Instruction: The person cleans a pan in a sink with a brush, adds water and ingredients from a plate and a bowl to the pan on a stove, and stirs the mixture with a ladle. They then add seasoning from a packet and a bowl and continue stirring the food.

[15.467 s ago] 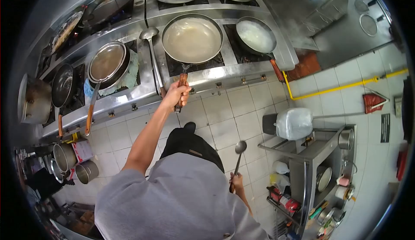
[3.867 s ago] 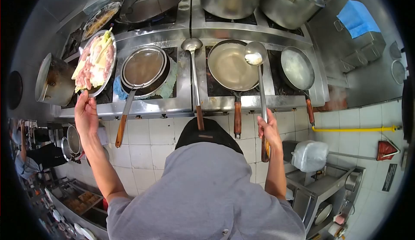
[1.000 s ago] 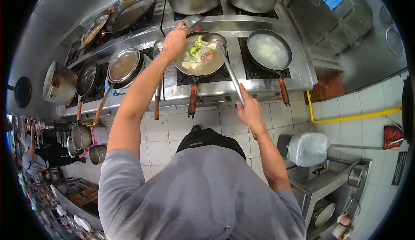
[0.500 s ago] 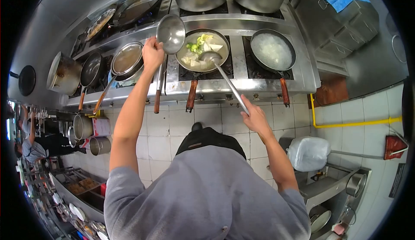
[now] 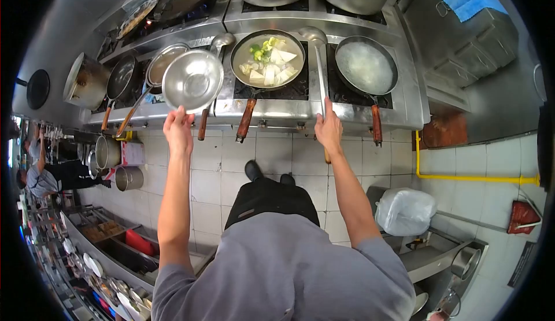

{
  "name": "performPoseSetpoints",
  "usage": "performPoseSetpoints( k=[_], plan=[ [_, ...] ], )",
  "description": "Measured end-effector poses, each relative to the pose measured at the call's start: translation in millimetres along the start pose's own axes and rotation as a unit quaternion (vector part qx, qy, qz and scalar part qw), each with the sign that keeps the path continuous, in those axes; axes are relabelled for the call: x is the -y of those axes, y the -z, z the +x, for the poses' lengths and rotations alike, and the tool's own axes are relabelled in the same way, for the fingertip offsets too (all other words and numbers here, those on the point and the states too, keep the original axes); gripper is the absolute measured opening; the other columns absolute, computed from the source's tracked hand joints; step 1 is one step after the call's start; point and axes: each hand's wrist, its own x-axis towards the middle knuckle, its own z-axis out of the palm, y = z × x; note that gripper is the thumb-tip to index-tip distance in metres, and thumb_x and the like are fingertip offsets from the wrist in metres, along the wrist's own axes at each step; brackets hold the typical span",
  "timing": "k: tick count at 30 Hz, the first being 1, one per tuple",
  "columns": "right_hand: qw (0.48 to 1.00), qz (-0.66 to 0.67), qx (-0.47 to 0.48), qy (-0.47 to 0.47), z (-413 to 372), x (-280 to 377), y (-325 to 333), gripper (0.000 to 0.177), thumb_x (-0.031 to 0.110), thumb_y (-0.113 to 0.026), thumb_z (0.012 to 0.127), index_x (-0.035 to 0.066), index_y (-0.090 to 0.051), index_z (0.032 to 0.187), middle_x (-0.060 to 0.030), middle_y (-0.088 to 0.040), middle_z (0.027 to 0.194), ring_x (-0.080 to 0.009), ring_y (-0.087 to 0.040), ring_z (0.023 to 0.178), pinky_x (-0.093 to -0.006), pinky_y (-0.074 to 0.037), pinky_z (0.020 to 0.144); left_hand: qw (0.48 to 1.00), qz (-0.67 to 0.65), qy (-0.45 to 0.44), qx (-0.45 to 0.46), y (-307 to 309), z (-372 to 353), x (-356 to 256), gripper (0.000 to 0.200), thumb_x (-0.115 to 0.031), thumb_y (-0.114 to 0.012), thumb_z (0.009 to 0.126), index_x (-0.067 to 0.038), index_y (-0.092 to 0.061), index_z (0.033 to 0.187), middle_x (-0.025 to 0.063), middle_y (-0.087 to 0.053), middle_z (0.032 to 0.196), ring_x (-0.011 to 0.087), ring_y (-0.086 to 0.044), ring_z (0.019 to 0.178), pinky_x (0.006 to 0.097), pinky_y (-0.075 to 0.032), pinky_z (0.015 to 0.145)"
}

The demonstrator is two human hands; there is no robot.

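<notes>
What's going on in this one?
Someone is at a stove with both hands busy. The left hand grips a steel bowl by its near rim, with no food clearly visible inside. The right hand holds a ladle, its head out of the food, between two pans. The pan on the left holds green florets and pale chunks in liquid; the pan on the right holds cloudy liquid.

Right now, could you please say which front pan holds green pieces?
The pan just left of the ladle in the right hand: it alone shows green pieces; the rightmost pan shows whitish contents, the small dark pan nothing green.
</notes>
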Motion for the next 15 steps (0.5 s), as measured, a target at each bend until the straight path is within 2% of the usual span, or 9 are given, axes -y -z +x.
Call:
performPoseSetpoints(
  k=[2, 5, 7, 8, 9, 10, 11, 13, 15],
  plan=[
    [0.999, -0.041, 0.009, -0.020, 17, -15, -13, 0.057, 0.013, -0.055, 0.086, 0.016, -0.035, 0.139, -0.0248, -0.061, 0.096, -0.0453, -0.060, 0.086, -0.0523, -0.046, 0.076, 1.000, -0.016, 0.019, -0.016, 21, -29, 0, 0.020, -0.009, -0.058, 0.092, -0.008, -0.053, 0.073, 0.0006, -0.057, 0.075, 0.0092, -0.055, 0.071, 0.0242, -0.050, 0.071],
    [0.993, -0.103, 0.033, -0.051, 29, -35, -34, 0.061, 0.014, -0.055, 0.086, 0.019, -0.032, 0.142, -0.0238, -0.059, 0.102, -0.0425, -0.059, 0.093, -0.0501, -0.047, 0.079, 0.997, -0.014, 0.039, -0.068, 53, -69, 0, 0.019, -0.008, -0.057, 0.092, -0.009, -0.054, 0.074, 0.0004, -0.058, 0.076, 0.0088, -0.055, 0.070, 0.0246, -0.050, 0.071],
    [0.989, -0.139, 0.005, -0.047, 32, -52, -49, 0.059, 0.016, -0.056, 0.085, 0.015, -0.037, 0.141, -0.0223, -0.056, 0.108, -0.0382, -0.056, 0.102, -0.0473, -0.046, 0.083, 0.993, -0.021, 0.047, -0.104, 79, -90, -2, 0.018, -0.008, -0.057, 0.093, -0.009, -0.055, 0.075, 0.0001, -0.058, 0.077, 0.0086, -0.055, 0.070, 0.0244, -0.050, 0.070],
    [0.983, -0.181, -0.018, 0.007, 34, -54, -53, 0.055, 0.016, -0.058, 0.083, 0.007, -0.046, 0.135, -0.0209, -0.054, 0.110, -0.0352, -0.053, 0.106, -0.0446, -0.044, 0.088, 0.991, -0.030, 0.047, -0.119, 108, -109, -7, 0.017, -0.009, -0.058, 0.092, -0.010, -0.055, 0.076, -0.0006, -0.058, 0.075, 0.0085, -0.056, 0.070, 0.0247, -0.049, 0.070],
    [0.985, -0.170, -0.024, 0.018, 28, -37, -44, 0.047, 0.015, -0.061, 0.082, 0.000, -0.053, 0.126, -0.0202, -0.054, 0.112, -0.0352, -0.052, 0.104, -0.0430, -0.043, 0.089, 0.987, -0.038, 0.050, -0.150, 121, -115, -8, 0.016, -0.009, -0.059, 0.092, -0.011, -0.056, 0.076, -0.0016, -0.056, 0.073, 0.0083, -0.055, 0.069, 0.0251, -0.048, 0.070],
    [0.982, -0.130, -0.095, 0.104, 21, -44, -51, 0.046, 0.013, -0.062, 0.082, -0.001, -0.052, 0.125, -0.0208, -0.052, 0.115, -0.0356, -0.052, 0.104, -0.0418, -0.043, 0.090, 0.985, -0.035, 0.046, -0.164, 134, -123, -12, 0.015, -0.010, -0.059, 0.091, -0.010, -0.056, 0.077, -0.0019, -0.055, 0.072, 0.0085, -0.054, 0.068, 0.0256, -0.049, 0.070],
    [0.979, -0.049, -0.135, 0.142, 15, -46, -60, 0.043, 0.010, -0.060, 0.083, -0.003, -0.050, 0.123, -0.0213, -0.051, 0.115, -0.0358, -0.052, 0.104, -0.0406, -0.043, 0.090, 0.982, -0.033, 0.039, -0.181, 146, -129, -14, 0.016, -0.010, -0.059, 0.092, -0.009, -0.057, 0.076, -0.0014, -0.055, 0.072, 0.0090, -0.055, 0.068, 0.0263, -0.050, 0.069],
    [0.980, -0.018, -0.117, 0.161, -21, -34, -68, 0.039, 0.004, -0.057, 0.081, -0.002, -0.052, 0.119, -0.0219, -0.051, 0.116, -0.0381, -0.051, 0.108, -0.0435, -0.040, 0.096, 0.976, -0.046, 0.016, -0.211, 164, -140, -22, 0.020, -0.010, -0.058, 0.092, -0.009, -0.056, 0.072, -0.0003, -0.055, 0.071, 0.0095, -0.056, 0.067, 0.0260, -0.051, 0.068],
    [0.985, 0.061, 0.038, 0.158, -68, -28, -81, 0.039, 0.002, -0.056, 0.082, -0.002, -0.049, 0.120, -0.0224, -0.049, 0.117, -0.0373, -0.052, 0.106, -0.0425, -0.042, 0.093, 0.972, -0.048, 0.005, -0.231, 187, -154, -28, 0.021, -0.010, -0.058, 0.092, -0.008, -0.055, 0.071, 0.0015, -0.056, 0.071, 0.0100, -0.056, 0.065, 0.0257, -0.052, 0.067]
  ],
)
